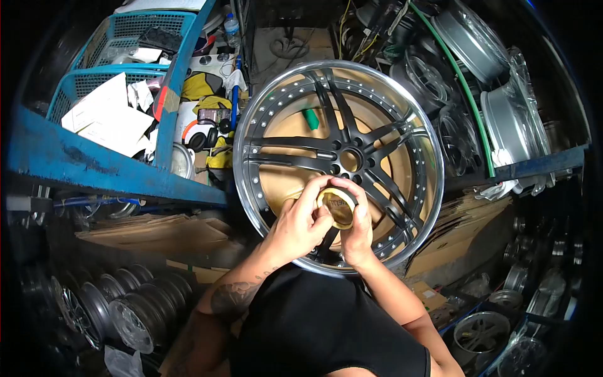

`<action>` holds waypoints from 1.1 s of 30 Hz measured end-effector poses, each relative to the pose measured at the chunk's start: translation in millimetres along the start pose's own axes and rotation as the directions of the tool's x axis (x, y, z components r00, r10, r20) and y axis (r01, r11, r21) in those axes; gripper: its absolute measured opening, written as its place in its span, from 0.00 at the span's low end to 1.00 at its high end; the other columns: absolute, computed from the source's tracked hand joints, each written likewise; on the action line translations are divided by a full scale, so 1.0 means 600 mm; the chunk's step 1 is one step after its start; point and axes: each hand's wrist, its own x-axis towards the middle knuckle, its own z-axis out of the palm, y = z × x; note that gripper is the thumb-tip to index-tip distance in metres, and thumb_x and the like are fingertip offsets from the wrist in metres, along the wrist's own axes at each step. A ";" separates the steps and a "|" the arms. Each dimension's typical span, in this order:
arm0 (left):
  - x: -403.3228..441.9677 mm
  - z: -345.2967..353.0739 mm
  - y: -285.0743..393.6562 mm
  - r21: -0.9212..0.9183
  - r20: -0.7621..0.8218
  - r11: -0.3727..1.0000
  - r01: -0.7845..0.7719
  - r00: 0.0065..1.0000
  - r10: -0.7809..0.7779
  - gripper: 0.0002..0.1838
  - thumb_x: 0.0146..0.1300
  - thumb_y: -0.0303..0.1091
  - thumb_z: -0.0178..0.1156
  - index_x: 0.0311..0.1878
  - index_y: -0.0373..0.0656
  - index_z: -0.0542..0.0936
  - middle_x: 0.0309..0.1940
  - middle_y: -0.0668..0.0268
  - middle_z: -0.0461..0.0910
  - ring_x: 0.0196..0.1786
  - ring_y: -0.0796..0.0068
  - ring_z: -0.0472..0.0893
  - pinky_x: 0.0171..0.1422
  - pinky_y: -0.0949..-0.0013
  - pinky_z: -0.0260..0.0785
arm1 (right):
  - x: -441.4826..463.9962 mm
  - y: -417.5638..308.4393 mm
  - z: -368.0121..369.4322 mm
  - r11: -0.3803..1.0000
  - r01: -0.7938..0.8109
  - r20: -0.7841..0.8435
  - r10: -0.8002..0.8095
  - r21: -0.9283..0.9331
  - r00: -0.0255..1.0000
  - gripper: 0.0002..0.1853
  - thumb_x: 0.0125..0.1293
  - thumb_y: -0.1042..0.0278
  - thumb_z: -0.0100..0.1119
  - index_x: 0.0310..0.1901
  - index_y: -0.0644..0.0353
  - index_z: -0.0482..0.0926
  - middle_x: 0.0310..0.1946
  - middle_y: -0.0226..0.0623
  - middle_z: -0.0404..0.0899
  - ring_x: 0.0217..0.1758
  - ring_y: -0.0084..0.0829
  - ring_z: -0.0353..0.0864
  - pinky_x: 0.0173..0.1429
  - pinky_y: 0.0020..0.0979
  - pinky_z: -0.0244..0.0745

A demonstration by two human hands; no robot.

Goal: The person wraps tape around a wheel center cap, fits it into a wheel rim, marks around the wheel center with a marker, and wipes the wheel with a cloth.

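Observation:
A large wheel rim point(322, 143) with black double spokes and a polished silver lip lies face up in front of me. Over its lower spokes, my left hand point(301, 223) and my right hand point(358, 220) hold a roll of yellowish tape point(339, 207) between them. The fingers of my left hand are bent at the roll's left side and opening. My right hand wraps round its right side and top. A small green object point(311, 119) shows between the upper left spokes.
Blue baskets point(135, 67) with papers stand at the upper left behind a blue metal frame point(113, 163). Silver rims point(512, 119) sit at the upper right behind a green bar point(461, 94). Flattened cardboard point(157, 232) and stacked rims point(135, 314) lie at the lower left.

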 end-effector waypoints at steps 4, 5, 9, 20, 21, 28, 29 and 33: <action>0.002 -0.006 -0.006 0.095 0.060 0.995 -0.012 0.998 0.006 0.24 0.69 0.25 0.58 0.67 0.41 0.72 0.29 0.53 0.82 0.31 0.54 0.86 0.36 0.58 0.76 | -0.004 0.002 -0.012 0.998 -0.002 -0.034 -0.001 -0.063 0.999 0.35 0.84 0.38 0.36 0.69 0.66 0.69 0.64 0.42 0.75 0.65 0.32 0.77 0.71 0.35 0.70; 0.004 -0.009 -0.009 0.143 0.062 0.989 -0.047 0.997 0.038 0.22 0.69 0.25 0.58 0.67 0.41 0.73 0.29 0.51 0.82 0.32 0.48 0.86 0.37 0.56 0.76 | -0.005 0.005 -0.014 0.996 0.005 -0.042 -0.009 -0.093 0.999 0.35 0.85 0.39 0.35 0.69 0.66 0.70 0.63 0.42 0.76 0.65 0.32 0.78 0.71 0.35 0.70; 0.010 -0.008 -0.016 0.216 0.089 0.973 -0.087 0.994 0.069 0.16 0.73 0.29 0.59 0.61 0.39 0.76 0.33 0.45 0.83 0.37 0.40 0.86 0.38 0.48 0.76 | -0.005 0.017 -0.022 0.994 -0.046 -0.112 0.035 -0.098 0.993 0.33 0.84 0.41 0.34 0.62 0.65 0.76 0.61 0.41 0.79 0.65 0.32 0.78 0.72 0.35 0.70; 0.013 0.016 -0.019 0.471 -0.006 0.837 -0.279 0.948 0.319 0.09 0.70 0.33 0.66 0.48 0.39 0.84 0.31 0.53 0.85 0.31 0.51 0.87 0.34 0.55 0.78 | 0.007 -0.010 -0.054 0.988 -0.010 -0.010 0.009 -0.156 1.000 0.33 0.85 0.45 0.36 0.59 0.71 0.81 0.56 0.44 0.85 0.60 0.34 0.83 0.68 0.34 0.74; 0.013 0.013 -0.020 0.473 0.012 0.825 -0.310 0.938 0.345 0.09 0.70 0.34 0.68 0.47 0.39 0.85 0.31 0.54 0.85 0.30 0.52 0.87 0.34 0.56 0.78 | 0.008 -0.021 -0.063 0.980 0.000 0.033 0.007 -0.200 0.999 0.33 0.85 0.45 0.37 0.59 0.71 0.82 0.56 0.45 0.85 0.60 0.34 0.84 0.67 0.34 0.75; 0.023 -0.012 -0.017 0.573 0.110 0.629 -0.526 0.809 0.578 0.08 0.62 0.35 0.72 0.34 0.42 0.84 0.24 0.63 0.81 0.28 0.60 0.82 0.38 0.61 0.75 | 0.005 -0.027 -0.061 0.942 0.105 0.123 -0.069 -0.318 0.990 0.31 0.85 0.50 0.37 0.57 0.68 0.86 0.41 0.47 0.90 0.42 0.39 0.91 0.51 0.35 0.82; 0.025 -0.015 -0.016 0.569 0.143 0.610 -0.551 0.797 0.587 0.08 0.61 0.34 0.72 0.33 0.42 0.83 0.24 0.63 0.81 0.28 0.60 0.82 0.38 0.61 0.75 | 0.005 -0.032 -0.059 0.931 0.094 0.123 -0.053 -0.353 0.991 0.31 0.85 0.50 0.36 0.57 0.67 0.86 0.41 0.48 0.90 0.41 0.40 0.91 0.50 0.35 0.82; 0.028 -0.015 -0.034 0.609 0.197 0.556 -0.565 0.788 0.584 0.09 0.61 0.33 0.72 0.31 0.42 0.82 0.24 0.64 0.80 0.28 0.61 0.83 0.38 0.60 0.75 | 0.008 -0.032 -0.067 0.866 0.098 0.139 -0.033 -0.491 0.990 0.28 0.85 0.52 0.37 0.57 0.59 0.88 0.27 0.47 0.84 0.31 0.39 0.88 0.42 0.38 0.79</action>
